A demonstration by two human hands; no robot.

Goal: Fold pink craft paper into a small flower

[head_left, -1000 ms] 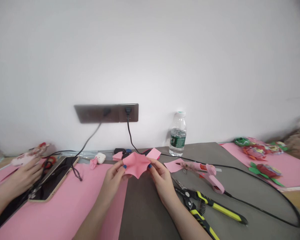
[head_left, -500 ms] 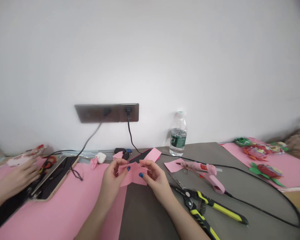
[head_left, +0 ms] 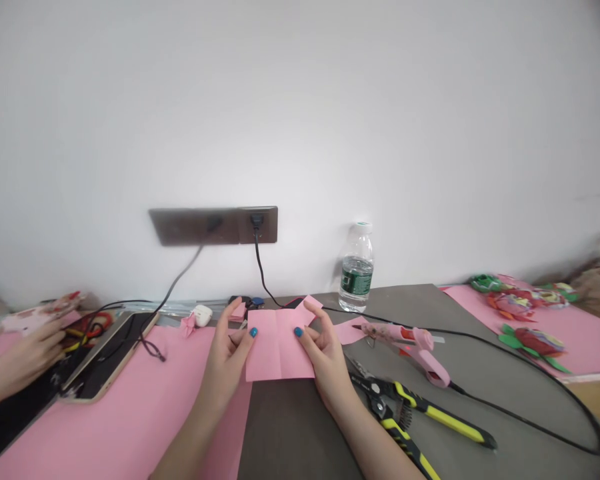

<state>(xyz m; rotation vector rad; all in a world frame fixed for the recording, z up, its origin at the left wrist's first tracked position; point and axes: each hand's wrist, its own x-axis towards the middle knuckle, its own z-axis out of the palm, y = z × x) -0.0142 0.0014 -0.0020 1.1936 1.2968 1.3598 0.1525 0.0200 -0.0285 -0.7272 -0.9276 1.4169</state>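
Note:
A small pink paper square with a vertical crease down its middle is spread between my two hands. My left hand pinches its left edge, thumb on the front face. On the opposite edge my right hand grips it the same way, thumb in front and fingers behind. Behind the square lie a black object and another pink piece, partly covered. A pink paper piece rests on the table just right of my right hand, by the tip of the pink glue gun.
Yellow-black pliers lie right of my right forearm. A water bottle stands by the wall. Paper flowers lie far right. At left are a phone, a white case and another person's hand. A black cable loops right.
The pink paper, earlier bent up along its fold, is now flatter and faces me. My hands have moved slightly apart. The other person's hand at left has shifted a little left.

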